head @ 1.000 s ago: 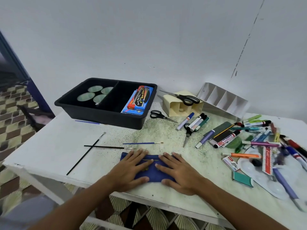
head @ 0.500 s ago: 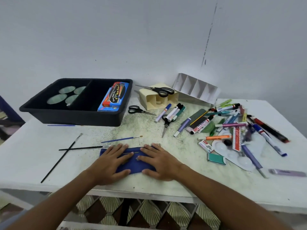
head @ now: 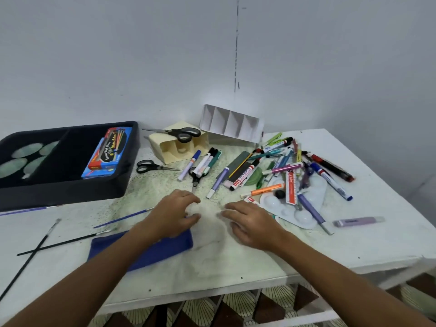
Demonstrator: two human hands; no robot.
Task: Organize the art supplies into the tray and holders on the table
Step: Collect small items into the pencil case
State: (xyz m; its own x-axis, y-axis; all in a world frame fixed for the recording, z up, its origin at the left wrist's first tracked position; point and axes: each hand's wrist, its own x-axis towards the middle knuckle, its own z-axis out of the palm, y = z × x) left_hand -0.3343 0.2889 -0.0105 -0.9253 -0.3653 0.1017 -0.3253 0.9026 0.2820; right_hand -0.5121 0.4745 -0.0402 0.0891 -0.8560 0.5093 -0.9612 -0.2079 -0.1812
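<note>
Hovering loosely curled, both hands (head: pixel 174 213) hold nothing.

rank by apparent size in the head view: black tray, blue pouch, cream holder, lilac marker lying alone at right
1. black tray
2. blue pouch, partly hidden by the left arm
3. cream holder, though it lies farther away
4. lilac marker

White table (head: pixel 354 244), speckled green; grey wall (head: pixel 141 55) behind; patterned floor (head: pixel 271 303) below.

Both forearms reach forward; left hand (head: pixel 173 214) fingers loosely curled, empty; right hand (head: pixel 252 223) palm-down, fingers relaxed.
</note>
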